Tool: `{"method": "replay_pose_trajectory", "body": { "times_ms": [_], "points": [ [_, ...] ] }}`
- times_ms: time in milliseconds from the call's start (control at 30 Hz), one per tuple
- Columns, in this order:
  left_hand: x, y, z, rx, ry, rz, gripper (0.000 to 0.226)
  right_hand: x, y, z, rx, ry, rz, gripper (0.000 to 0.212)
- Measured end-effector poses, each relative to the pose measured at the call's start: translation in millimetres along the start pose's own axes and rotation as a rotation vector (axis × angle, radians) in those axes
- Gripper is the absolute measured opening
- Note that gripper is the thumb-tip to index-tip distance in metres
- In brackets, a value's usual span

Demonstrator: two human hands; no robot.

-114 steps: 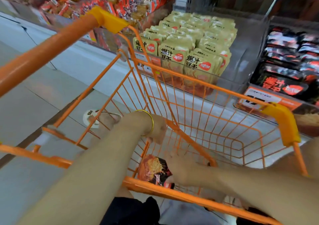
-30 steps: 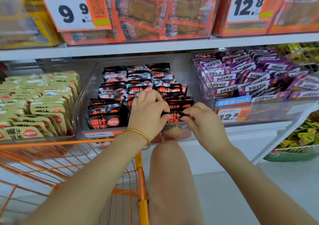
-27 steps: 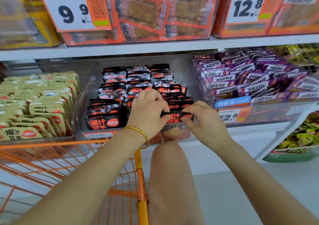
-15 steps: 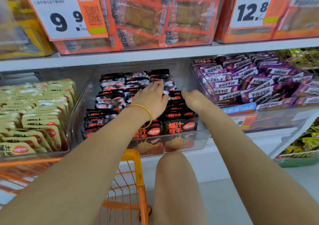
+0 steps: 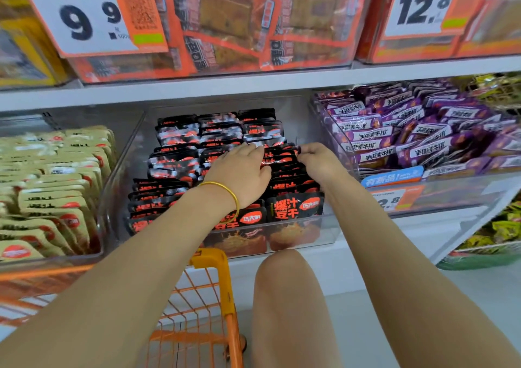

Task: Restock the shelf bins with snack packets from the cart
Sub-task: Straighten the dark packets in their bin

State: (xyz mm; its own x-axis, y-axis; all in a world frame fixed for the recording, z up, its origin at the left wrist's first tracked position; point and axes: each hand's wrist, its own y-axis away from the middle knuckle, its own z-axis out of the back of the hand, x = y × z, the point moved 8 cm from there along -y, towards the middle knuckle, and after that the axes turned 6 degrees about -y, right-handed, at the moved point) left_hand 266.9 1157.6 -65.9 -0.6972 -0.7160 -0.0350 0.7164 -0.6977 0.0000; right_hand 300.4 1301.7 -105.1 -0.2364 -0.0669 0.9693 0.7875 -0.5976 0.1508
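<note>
Now, with left hand (image 5: 239,171) flat on the black packets (image 5: 174,167) in the middle bin (image 5: 115,198) and right hand (image 5: 320,160) pinching one in the right row: press rows back, seat it upright, label forward.

**Occlusion and cropping.** The left forearm (image 5: 141,255) covers the front left rows of black packets (image 5: 174,156) and part of the clear bin's (image 5: 121,170) front wall. The left hand (image 5: 239,171) hides the packets beneath its palm. The right hand's (image 5: 320,161) fingertips are turned away, so whether they pinch a packet cannot be told. The right forearm (image 5: 380,240) masks the first digit of the lower price tag (image 5: 393,200). The 9.9 tag (image 5: 84,15) is cropped by the top edge and its small print is blurred. The orange cart (image 5: 228,291) is cut off at the left and bottom edges.
</note>
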Motion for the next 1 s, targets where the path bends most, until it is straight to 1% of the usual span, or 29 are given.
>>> {"method": "replay_pose_trajectory", "body": {
  "times_ms": [33, 67, 167, 267, 367, 467, 567, 633, 700, 767, 833, 867, 933, 1000],
  "points": [
    [-1, 2, 1, -0.01, 0.018, -0.004, 0.054, 1, -2, 0, -0.011, 0.01, 0.009, 0.008],
    [-1, 4, 2, -0.023, 0.037, -0.008, 0.053, 3, -3, 1, -0.03, 0.028, 0.02, 0.007],
    [-2, 9, 5, -0.077, 0.108, -0.002, 0.051, 8, 1, 8, -0.102, 0.091, 0.092, 0.007],
    [0, 13, 8, -0.149, 0.159, 0.018, 0.05, 14, 6, 13, -0.157, 0.104, 0.181, 0.008],
    [1, 14, 8, -0.153, 0.17, 0.03, 0.052, 20, 10, 16, -0.193, 0.14, 0.229, 0.006],
    [-1, 12, 6, -0.13, 0.144, 0.021, 0.051, 24, 10, 10, -0.129, 0.261, 0.208, 0.007],
    [-3, 10, 5, -0.109, 0.112, 0.0, 0.049, 21, 3, 1, -0.026, 0.397, 0.128, 0.008],
    [-2, 9, 6, -0.113, 0.102, -0.002, 0.047, 18, -2, -1, 0.019, 0.436, 0.085, 0.009],
    [1, 7, 15, -0.189, 0.113, 0.009, 0.044, 17, -4, -2, 0.045, 0.427, 0.054, 0.015],
    [5, 0, 27, -0.26, 0.146, 0.037, 0.049, 19, -1, -4, 0.062, 0.358, 0.041, 0.033],
    [6, -13, 30, -0.216, 0.155, 0.059, 0.057, 21, 3, -7, 0.093, 0.293, 0.042, 0.043],
    [5, -19, 27, -0.169, 0.144, 0.063, 0.059, 22, 5, -9, 0.114, 0.269, 0.044, 0.042],
    [-1, -27, 19, -0.089, 0.099, 0.048, 0.058, 21, 9, -11, 0.145, 0.212, 0.048, 0.032],
    [-7, -29, 13, -0.066, 0.048, 0.009, 0.057, 19, 14, -8, 0.15, 0.168, 0.063, 0.028]
  ]
}}
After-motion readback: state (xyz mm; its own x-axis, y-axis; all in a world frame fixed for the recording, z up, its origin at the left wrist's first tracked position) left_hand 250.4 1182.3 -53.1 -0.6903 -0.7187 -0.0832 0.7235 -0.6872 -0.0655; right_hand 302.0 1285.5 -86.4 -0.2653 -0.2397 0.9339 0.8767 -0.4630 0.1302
